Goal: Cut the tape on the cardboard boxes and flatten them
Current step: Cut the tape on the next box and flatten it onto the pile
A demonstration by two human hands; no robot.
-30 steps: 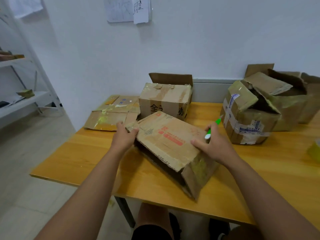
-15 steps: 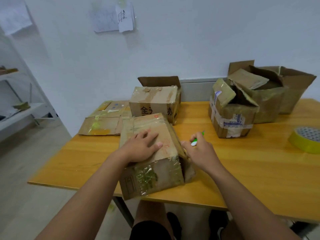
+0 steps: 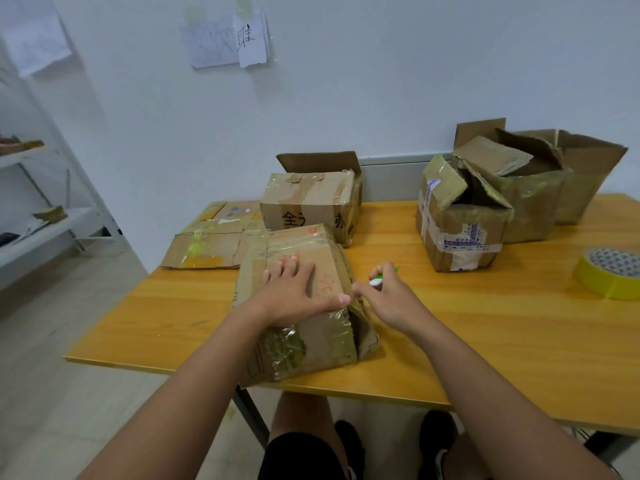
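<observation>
Step in hand: the near box (image 3: 304,306), lying at the near edge of the table (image 3: 502,341), is being steadied for a tape cut; its taped end faces the camera, and a seam is judged not yet cut.
Left hand (image 3: 294,296): laid flat on the top of the box, fingers spread and straight, thumb reaching toward the right edge.
Right hand (image 3: 388,299): curled around a green cutter (image 3: 382,277), held just beside the box's right side.
Next move: the blade is to be brought to a taped seam while the box is kept pinned.
Elsewhere: a flattened box (image 3: 207,244) lies far left; three more boxes wait at the far side, right of it.
Tape roll (image 3: 609,277): far right.
</observation>
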